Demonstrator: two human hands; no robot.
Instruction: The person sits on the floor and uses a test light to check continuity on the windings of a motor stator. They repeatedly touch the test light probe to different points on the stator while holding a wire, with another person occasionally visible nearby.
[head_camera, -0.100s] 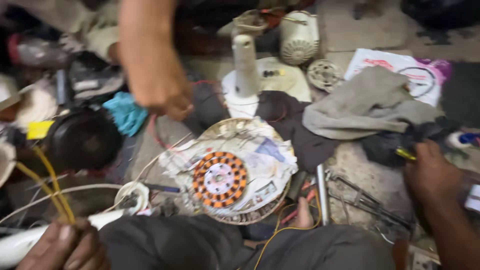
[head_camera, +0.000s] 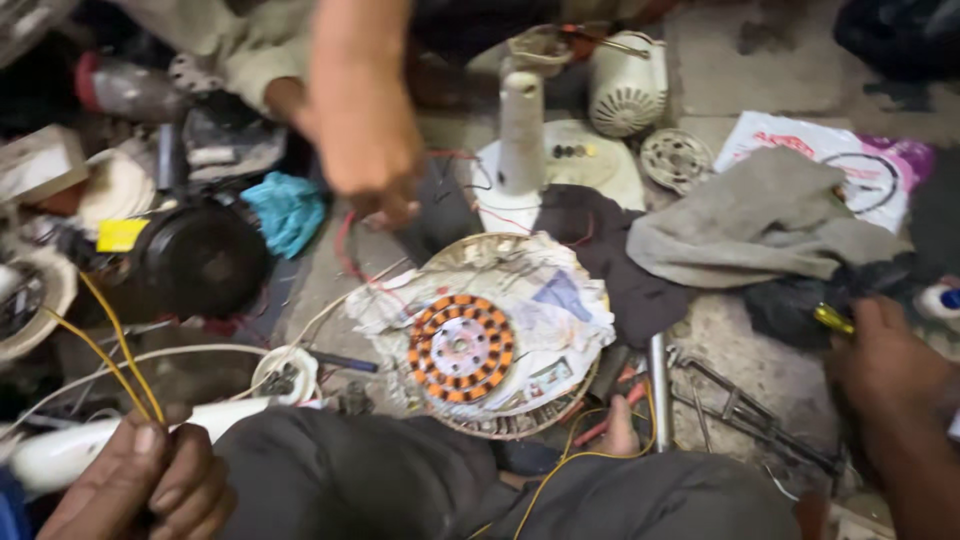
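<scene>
My left hand (head_camera: 140, 485) is at the bottom left, closed around thin yellow wires (head_camera: 110, 350) that run up and to the left. My right hand (head_camera: 885, 365) lies at the right edge by a dark cloth (head_camera: 790, 300). Its fingers curl on the end of a yellow-handled tool (head_camera: 832, 318). Between my hands a round fan motor stator with orange copper coils (head_camera: 460, 348) rests on crumpled paper in a metal housing (head_camera: 500, 425). Another person's hand (head_camera: 365, 160) hangs over the floor just above the stator, near red wires (head_camera: 345, 245).
A white fan stand (head_camera: 520, 130) and a white motor cover (head_camera: 625, 85) stand behind. A grey cloth (head_camera: 760, 225), a printed plastic bag (head_camera: 850, 160), a black round housing (head_camera: 200, 260), a blue rag (head_camera: 285, 210) and loose metal tools (head_camera: 740, 415) crowd the floor. My knees (head_camera: 400, 480) fill the bottom.
</scene>
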